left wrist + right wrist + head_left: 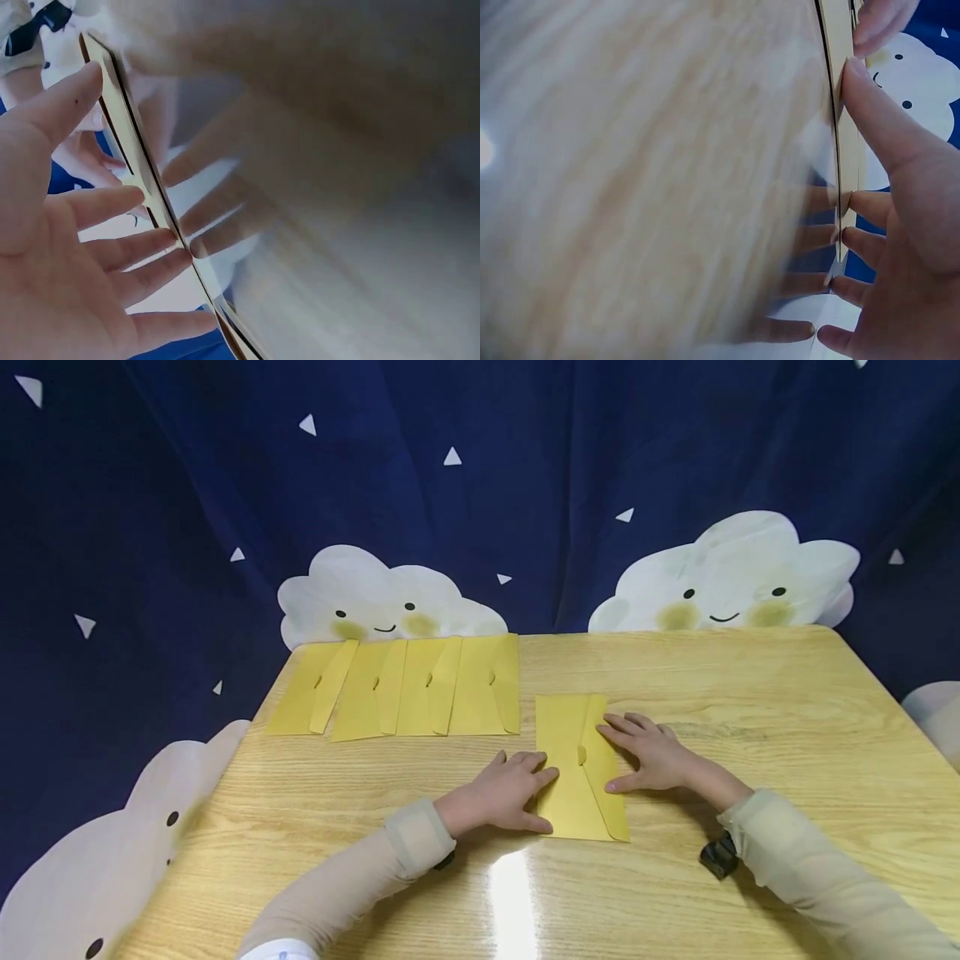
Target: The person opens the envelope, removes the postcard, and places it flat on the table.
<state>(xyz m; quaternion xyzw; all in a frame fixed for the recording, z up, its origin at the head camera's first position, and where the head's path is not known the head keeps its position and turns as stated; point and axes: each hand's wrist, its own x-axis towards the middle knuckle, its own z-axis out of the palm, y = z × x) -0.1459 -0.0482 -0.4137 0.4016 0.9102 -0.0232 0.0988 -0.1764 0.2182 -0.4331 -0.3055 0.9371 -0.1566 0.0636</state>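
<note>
Only the head view gives the whole layout: one yellow envelope (566, 785) lies flap side up on the table (787, 693), between the left hand (510, 793) and the right hand (652, 756), while four more envelopes (427, 689) overlap or adjoin in a row farther back, to the left. Both hands have fingers apart and extended, touching its opposite long edges. The wrist views instead show that envelope nearly edge-on, with the glossy table mirroring the fingers.
</note>
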